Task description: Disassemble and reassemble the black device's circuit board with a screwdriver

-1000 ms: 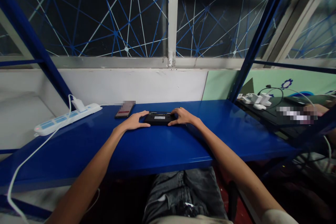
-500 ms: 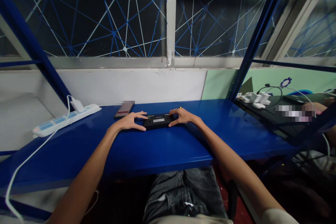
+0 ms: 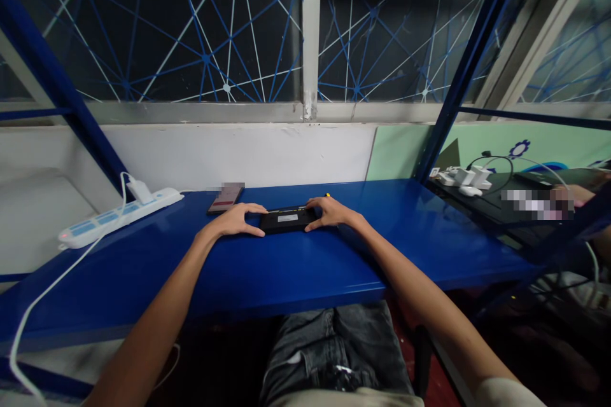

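A black flat rectangular device (image 3: 272, 224) with a white label on its upper face lies on the blue table, about mid-width. A thin yellowish broken line runs along its far edge. My left hand (image 3: 237, 219) grips the left end, thumb at the near side and fingers at the far side. At the right end my right hand (image 3: 330, 212) holds it in the same manner, fingers bent over the far corner. Just beyond the right hand a small yellow item (image 3: 327, 195) peeks out, mostly hidden.
A phone (image 3: 226, 198) lies beyond my left hand. On the left stands a white power strip (image 3: 102, 224) with a plugged-in charger and cable. Blue frame posts rise at both sides of the table (image 3: 286, 273). To the right, another person's hand (image 3: 575, 194) is over a dark desk with white adapters (image 3: 468, 179).
The yellowish line along the device's far edge shows more clearly, and the device seems slightly tilted compared with before. Both hands keep nearly the same place on its ends.
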The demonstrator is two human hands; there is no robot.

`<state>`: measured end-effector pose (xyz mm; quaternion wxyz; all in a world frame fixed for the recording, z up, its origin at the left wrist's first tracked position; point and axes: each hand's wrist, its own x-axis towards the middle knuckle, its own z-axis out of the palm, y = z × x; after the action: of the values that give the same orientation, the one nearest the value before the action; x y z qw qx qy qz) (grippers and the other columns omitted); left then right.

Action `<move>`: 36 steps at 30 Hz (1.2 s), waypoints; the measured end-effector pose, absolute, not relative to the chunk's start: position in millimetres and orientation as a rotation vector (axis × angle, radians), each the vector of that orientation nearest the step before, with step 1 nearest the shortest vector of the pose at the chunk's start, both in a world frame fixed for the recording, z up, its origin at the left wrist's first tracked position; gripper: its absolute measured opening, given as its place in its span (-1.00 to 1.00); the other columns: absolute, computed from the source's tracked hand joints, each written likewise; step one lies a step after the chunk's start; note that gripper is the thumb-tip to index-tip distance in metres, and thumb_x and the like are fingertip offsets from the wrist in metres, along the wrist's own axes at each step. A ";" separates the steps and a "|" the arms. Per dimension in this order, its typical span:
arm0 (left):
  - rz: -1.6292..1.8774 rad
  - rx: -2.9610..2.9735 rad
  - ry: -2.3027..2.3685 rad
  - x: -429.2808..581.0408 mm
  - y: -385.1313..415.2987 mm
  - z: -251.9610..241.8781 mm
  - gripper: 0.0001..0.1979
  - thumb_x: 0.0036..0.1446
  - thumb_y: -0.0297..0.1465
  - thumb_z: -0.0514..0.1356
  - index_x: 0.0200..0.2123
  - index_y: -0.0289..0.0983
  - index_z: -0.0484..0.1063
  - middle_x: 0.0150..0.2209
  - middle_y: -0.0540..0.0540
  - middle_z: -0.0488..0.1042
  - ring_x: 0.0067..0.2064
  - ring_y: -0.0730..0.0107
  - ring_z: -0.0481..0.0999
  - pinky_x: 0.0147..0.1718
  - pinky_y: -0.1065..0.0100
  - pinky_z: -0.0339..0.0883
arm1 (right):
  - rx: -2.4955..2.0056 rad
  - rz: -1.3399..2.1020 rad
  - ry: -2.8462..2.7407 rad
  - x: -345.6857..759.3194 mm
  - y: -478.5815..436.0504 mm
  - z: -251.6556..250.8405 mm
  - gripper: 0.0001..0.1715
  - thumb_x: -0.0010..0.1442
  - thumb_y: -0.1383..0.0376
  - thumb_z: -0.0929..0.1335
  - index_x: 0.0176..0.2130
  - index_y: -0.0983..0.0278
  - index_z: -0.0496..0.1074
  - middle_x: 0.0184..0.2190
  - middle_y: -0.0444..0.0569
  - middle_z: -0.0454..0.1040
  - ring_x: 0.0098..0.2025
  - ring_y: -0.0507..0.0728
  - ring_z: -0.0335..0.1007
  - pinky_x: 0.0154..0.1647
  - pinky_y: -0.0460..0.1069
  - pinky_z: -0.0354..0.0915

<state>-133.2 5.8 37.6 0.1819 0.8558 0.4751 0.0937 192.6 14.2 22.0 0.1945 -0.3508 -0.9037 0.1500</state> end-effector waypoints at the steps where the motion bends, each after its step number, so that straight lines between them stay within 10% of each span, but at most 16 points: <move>1: 0.265 2.424 1.338 -132.3 5.0 38.3 -0.31 -0.15 -0.02 0.33 0.10 -0.05 0.43 0.25 -0.08 0.29 0.23 -0.05 0.27 0.16 0.03 0.12 | -0.988 0.401 -2.533 192.1 14.0 21.7 -0.22 -0.12 -0.08 0.51 0.00 0.28 0.48 0.06 0.13 0.44 0.05 0.31 0.38 -0.03 0.09 0.29; 36: 0.298 2.394 1.382 -131.4 6.2 35.1 -0.32 -0.11 0.01 0.32 0.08 -0.13 0.42 0.21 -0.13 0.33 0.21 -0.03 0.29 0.12 0.11 0.18 | -1.157 0.368 -2.485 200.9 13.8 24.6 -0.18 -0.13 -0.10 0.50 -0.01 0.34 0.49 -0.29 0.07 0.54 -0.27 0.20 0.42 -0.36 -0.03 0.23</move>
<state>-131.4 6.2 35.1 0.1800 0.8470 0.4889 0.1053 200.9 13.8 24.6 0.1866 -0.4111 -0.8827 0.1309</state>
